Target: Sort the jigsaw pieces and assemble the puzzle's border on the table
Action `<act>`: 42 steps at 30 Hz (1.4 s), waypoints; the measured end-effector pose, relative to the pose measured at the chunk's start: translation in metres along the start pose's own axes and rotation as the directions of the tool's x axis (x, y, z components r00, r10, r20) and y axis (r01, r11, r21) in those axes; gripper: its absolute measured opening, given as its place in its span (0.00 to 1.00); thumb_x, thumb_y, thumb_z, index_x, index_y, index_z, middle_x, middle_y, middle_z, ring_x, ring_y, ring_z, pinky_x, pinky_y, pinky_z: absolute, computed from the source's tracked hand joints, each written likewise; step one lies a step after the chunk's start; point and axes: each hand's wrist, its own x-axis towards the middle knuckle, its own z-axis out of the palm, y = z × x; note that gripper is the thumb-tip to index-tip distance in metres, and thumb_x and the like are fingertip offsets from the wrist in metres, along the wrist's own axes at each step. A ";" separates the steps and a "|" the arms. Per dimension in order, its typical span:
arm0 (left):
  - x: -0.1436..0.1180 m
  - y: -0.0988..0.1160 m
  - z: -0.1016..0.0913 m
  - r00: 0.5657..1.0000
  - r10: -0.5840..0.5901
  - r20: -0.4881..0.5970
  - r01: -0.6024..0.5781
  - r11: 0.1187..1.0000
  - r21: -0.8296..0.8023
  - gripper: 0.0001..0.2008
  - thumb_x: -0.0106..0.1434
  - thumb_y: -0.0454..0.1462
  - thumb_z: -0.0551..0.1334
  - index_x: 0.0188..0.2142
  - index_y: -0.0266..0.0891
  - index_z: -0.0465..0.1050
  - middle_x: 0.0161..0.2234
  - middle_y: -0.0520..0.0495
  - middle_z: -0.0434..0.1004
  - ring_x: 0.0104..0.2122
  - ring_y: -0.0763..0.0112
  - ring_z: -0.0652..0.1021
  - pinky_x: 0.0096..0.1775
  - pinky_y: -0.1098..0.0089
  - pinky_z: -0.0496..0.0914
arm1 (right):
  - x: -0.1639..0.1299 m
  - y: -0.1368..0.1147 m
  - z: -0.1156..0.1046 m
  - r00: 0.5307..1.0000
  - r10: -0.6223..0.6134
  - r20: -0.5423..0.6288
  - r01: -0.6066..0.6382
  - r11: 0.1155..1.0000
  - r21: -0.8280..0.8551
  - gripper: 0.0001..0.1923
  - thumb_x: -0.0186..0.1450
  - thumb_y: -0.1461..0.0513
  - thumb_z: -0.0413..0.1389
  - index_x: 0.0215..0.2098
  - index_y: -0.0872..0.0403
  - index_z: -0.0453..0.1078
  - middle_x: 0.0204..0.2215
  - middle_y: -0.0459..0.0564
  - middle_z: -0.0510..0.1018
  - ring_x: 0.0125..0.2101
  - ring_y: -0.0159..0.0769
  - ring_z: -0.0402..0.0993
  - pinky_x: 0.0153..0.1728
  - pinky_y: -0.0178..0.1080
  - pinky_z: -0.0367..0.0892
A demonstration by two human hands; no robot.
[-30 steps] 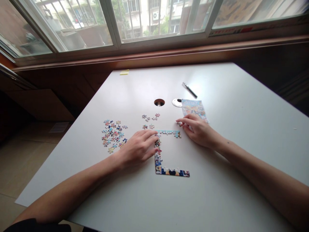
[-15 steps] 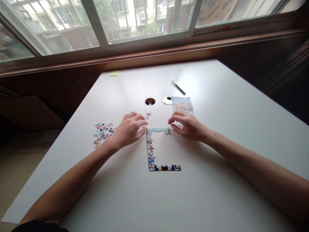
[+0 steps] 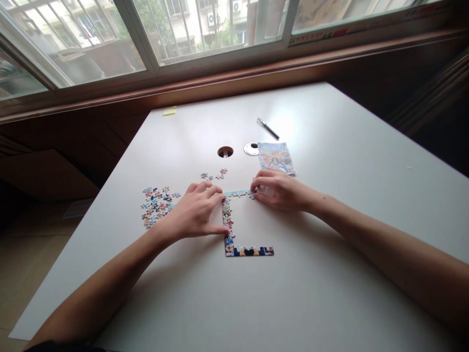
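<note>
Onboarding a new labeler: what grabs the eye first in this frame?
The half-built puzzle frame in the middle of the white table, with the left hand pressed on its left edge and the right hand pinching at the end of its top edge. Next, the heap of loose pieces to the left. Beyond the hands, a colourful picture card and a pen.

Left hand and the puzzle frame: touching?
Touching. The head view shows the left hand lying flat, its fingertips on the top-left corner and left edge of the puzzle frame, with no gap visible.
</note>
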 end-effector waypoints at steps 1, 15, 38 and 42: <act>0.000 -0.003 -0.002 1.000 0.005 -0.006 -0.005 1.000 -0.008 0.35 0.58 0.62 0.64 0.55 0.43 0.70 0.55 0.41 0.73 0.56 0.47 0.67 0.56 0.52 0.61 | 0.000 0.000 0.000 1.000 0.002 0.003 -0.002 1.000 -0.001 0.07 0.65 0.60 0.57 0.40 0.51 0.76 0.36 0.53 0.76 0.37 0.41 0.71 0.42 0.44 0.66; 0.014 -0.041 0.022 0.963 -0.136 -0.233 0.137 0.990 -0.013 0.08 0.69 0.40 0.61 0.45 0.48 0.79 0.48 0.47 0.78 0.51 0.57 0.70 0.52 0.54 0.64 | 0.004 0.002 0.002 0.994 0.044 -0.097 -0.044 0.999 0.001 0.09 0.67 0.63 0.51 0.38 0.53 0.73 0.34 0.52 0.78 0.35 0.40 0.71 0.40 0.44 0.66; 0.041 0.016 0.003 0.950 -0.312 -0.034 0.065 0.303 -0.951 0.11 0.62 0.40 0.69 0.42 0.34 0.78 0.32 0.45 0.81 0.31 0.72 0.78 0.36 0.70 0.74 | 0.007 -0.035 -0.007 0.977 -0.094 -0.191 0.140 0.961 0.240 0.04 0.64 0.61 0.60 0.36 0.53 0.75 0.30 0.48 0.79 0.32 0.35 0.73 0.37 0.40 0.68; 0.039 0.016 0.005 0.957 -0.291 -0.016 0.070 0.283 -0.957 0.13 0.62 0.39 0.69 0.45 0.35 0.79 0.34 0.44 0.81 0.33 0.72 0.79 0.37 0.70 0.75 | 0.007 -0.035 -0.005 0.980 -0.057 -0.188 0.104 0.963 0.250 0.04 0.64 0.62 0.60 0.38 0.54 0.75 0.30 0.47 0.78 0.31 0.33 0.73 0.34 0.38 0.68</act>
